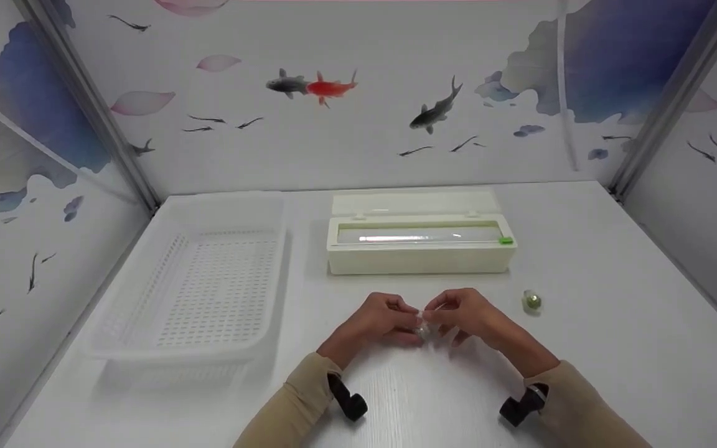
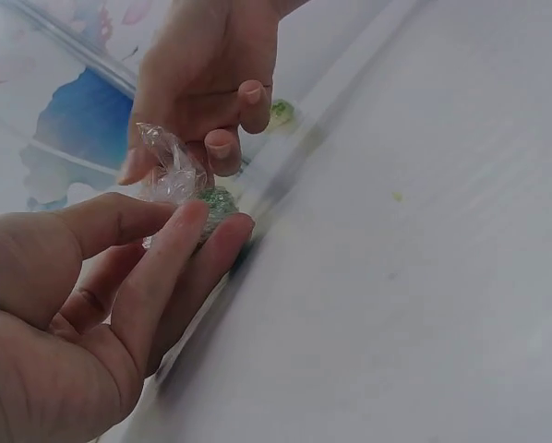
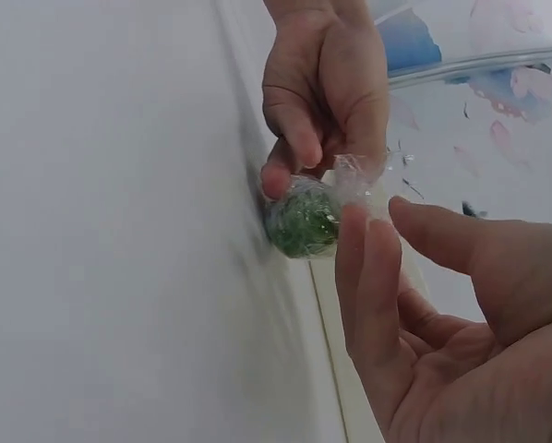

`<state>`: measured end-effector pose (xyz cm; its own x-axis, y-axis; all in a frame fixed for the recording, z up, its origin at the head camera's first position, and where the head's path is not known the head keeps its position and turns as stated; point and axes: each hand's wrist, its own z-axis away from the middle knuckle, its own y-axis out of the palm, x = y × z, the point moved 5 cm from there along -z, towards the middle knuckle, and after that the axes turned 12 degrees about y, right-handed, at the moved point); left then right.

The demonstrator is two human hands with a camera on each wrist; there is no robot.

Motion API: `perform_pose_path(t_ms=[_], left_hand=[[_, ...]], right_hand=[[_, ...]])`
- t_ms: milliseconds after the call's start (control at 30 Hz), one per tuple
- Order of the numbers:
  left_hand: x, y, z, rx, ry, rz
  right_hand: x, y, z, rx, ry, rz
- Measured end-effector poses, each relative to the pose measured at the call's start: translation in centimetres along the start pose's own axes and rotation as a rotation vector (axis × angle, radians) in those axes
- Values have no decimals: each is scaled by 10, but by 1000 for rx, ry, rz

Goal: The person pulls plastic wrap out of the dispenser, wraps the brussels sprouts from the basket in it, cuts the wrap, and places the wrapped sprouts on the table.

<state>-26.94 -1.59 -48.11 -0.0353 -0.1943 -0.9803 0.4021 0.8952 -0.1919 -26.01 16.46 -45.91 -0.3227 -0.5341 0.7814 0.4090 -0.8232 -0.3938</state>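
Observation:
My left hand [image 1: 383, 318] holds a small green ball [image 3: 302, 221] wrapped in clear plastic film. In the left wrist view its thumb and fingers [image 2: 170, 268] close round the ball's lower side. My right hand [image 1: 467, 311] is at the loose, gathered end of the plastic wrap [image 2: 173, 166], its thumb and fingertips drawn together there. From the right wrist view, the right fingers [image 3: 373, 268] stand right against the crumpled film beside the ball. Both hands meet low over the table, in front of a cream cling film box [image 1: 421, 261].
Another wrapped greenish ball [image 1: 533, 302] lies on the white table [image 1: 620, 348] right of the hands. The box's lid [image 1: 417, 202] is raised at the back, with a green slider [image 1: 506, 240] on its right end. A white perforated basket [image 1: 271, 298] stands at the left.

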Motion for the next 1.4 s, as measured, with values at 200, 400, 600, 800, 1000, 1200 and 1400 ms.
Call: perform_pose_path(t_ms=[200, 400, 600, 800, 1000, 1200, 1400], left_hand=[[-1, 0, 1, 57, -38, 48], [-1, 5, 2, 96, -74, 194], [0, 1, -1, 19, -19, 22], [-2, -3, 0, 18, 17, -84], [2, -5, 0, 52, -4, -89], [4, 0, 1, 57, -67, 132], [3, 2, 1, 47, -86, 215]], right_hand=[[2, 2, -1, -106, 0, 17], [3, 1, 1, -150, -22, 39], [6, 1, 2, -99, -65, 91], [8, 7, 5, -49, -98, 113], [3, 5, 1, -80, -37, 37], [1, 1, 0, -101, 8, 17], [6, -1, 5, -213, -1, 83]])
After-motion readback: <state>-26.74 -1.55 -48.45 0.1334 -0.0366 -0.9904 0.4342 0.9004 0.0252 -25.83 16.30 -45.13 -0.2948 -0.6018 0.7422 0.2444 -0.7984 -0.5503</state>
